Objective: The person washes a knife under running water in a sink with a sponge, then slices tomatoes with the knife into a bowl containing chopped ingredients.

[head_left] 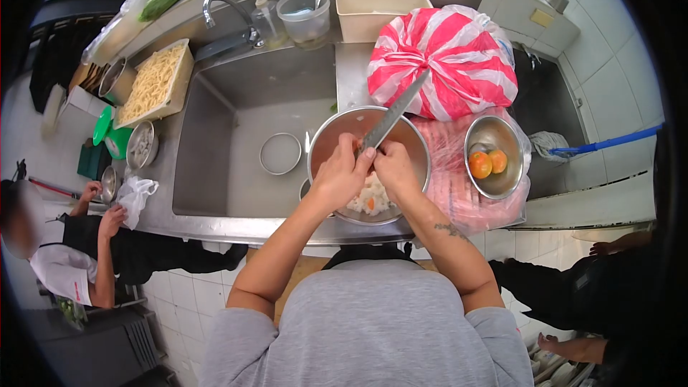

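My left hand is closed over the metal bowl, where the handle end of a large kitchen knife meets it. The blade points up and to the right. My right hand is closed beside the blade's base, touching my left fingers; what it grips is hidden. A small orange-red bit shows by my left fingertips, too covered to name. Below both hands, the metal bowl holds white chopped pieces with an orange piece among them. To the right, a smaller metal bowl contains orange-red tomatoes.
A steel sink lies left of the bowl. Behind it stand a tap, soap bottle and plastic tub. A red-striped bag rests at right, beside pink plastic packs. Noodles fill a tray. People stand on both sides.
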